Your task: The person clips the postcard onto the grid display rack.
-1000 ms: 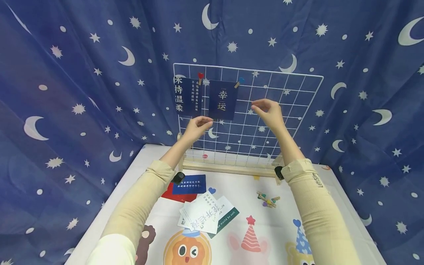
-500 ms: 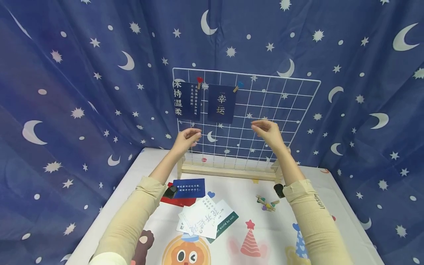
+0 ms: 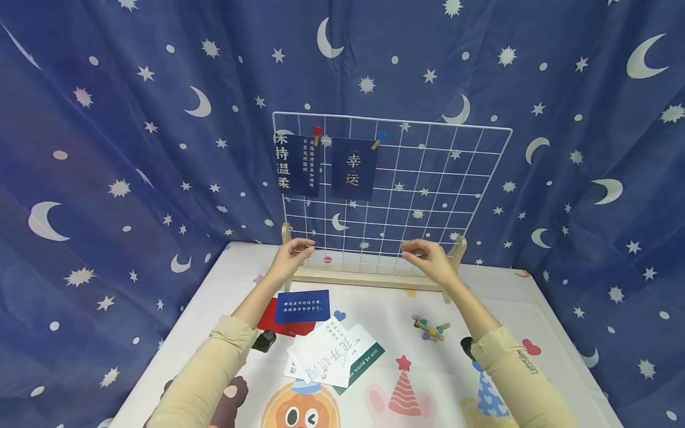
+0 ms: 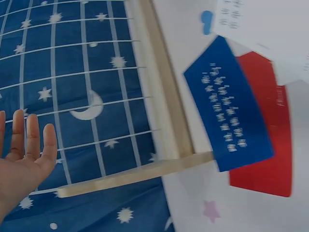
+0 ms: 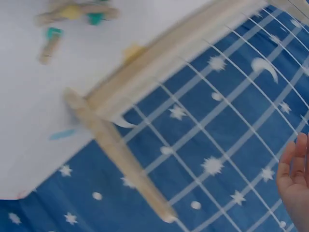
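Left hand [image 3: 291, 255] and right hand [image 3: 429, 260] released, fingers loose, near wire grid's [image 3: 389, 207] lower corners; open gap between.

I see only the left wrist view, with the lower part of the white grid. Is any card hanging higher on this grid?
Observer: Yes, the head view shows a white-lettered card and a gold-lettered card on the upper left of the grid.
Operator: What thing fastens them there?
Observer: A red-topped clip is on the first, a blue-topped clip on the second.
Operator: And the right hand, does it carry something?
Observer: No, the right hand holds nothing that I see.
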Available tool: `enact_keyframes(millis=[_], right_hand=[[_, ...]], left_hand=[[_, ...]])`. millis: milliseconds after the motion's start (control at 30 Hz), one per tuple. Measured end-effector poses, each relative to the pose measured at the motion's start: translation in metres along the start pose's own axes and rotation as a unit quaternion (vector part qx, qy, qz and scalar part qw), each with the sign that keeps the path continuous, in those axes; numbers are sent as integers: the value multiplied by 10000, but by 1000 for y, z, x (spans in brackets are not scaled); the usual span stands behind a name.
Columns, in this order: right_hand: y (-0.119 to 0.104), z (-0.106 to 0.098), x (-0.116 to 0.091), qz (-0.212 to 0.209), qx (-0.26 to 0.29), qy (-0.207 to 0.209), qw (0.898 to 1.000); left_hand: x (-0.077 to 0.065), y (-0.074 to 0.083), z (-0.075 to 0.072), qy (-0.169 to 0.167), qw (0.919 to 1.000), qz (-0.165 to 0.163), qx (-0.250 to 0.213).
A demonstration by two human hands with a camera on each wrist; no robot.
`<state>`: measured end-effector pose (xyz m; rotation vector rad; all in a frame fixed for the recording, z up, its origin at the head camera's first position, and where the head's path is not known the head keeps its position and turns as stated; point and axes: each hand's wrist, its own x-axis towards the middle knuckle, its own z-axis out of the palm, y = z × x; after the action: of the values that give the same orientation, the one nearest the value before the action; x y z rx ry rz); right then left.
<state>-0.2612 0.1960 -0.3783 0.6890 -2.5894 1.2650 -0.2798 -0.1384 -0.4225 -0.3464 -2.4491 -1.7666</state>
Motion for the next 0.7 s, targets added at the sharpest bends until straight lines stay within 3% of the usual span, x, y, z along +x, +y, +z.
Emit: enact_keyframes(millis=[133, 267, 467, 700], right_hand=[[39, 7, -15, 56, -67, -115, 9999], [65, 10, -31, 93, -153, -189, 9997], [90, 15, -53, 454, -395, -198, 9980], [110, 21, -71, 644, -356, -194, 9971]], left_hand=[[-8, -15, 5, 31, 9998, 50, 172], [-17, -32, 6, 25, 9990, -212, 397], [-26, -59, 6, 67, 9981, -388, 475], [-38, -77, 6, 233, 9967, -469, 613]])
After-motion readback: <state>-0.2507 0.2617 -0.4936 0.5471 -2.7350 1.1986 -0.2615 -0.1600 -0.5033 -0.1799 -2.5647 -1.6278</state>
